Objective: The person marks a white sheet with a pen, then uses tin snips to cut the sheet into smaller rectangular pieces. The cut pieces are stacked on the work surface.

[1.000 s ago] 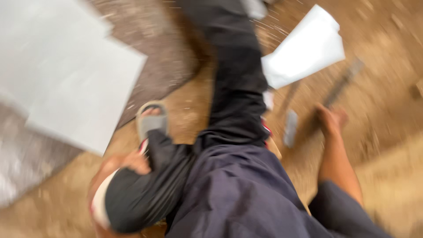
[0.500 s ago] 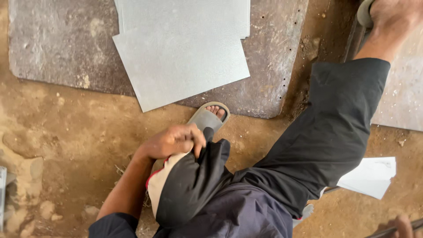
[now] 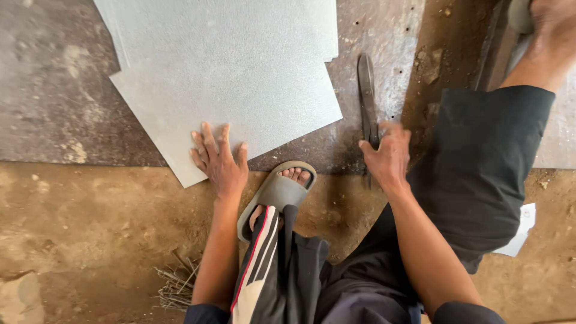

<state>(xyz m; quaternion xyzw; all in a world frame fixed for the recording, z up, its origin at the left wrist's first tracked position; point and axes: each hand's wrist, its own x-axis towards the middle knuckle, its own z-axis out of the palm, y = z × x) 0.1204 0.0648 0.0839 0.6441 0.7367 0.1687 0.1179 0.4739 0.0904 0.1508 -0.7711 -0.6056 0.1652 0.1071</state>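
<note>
Pressing flat on grey sheets (image 3: 228, 72) w/ left hand (image 3: 219, 159), fingers spread, at the near corner; right hand (image 3: 387, 159) wrapped round shears (image 3: 366, 96) lying on slab (image 3: 54, 90) beside the sheets.

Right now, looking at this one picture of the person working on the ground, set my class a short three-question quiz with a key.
1. True or false: the left hand lies flat with fingers spread on the top grey sheet.
2. What does the right hand grip?
A. a dark long-bladed tool
B. a paint roller
C. a glass bottle
3. Fill in: the foot between the two arms wears a grey ____.

Key
1. True; the palm presses the sheet's lower edge.
2. A; the blade points away from the person, over the dark slab.
3. Sandal, an open-toed slide standing on the brown dirt floor.
</note>
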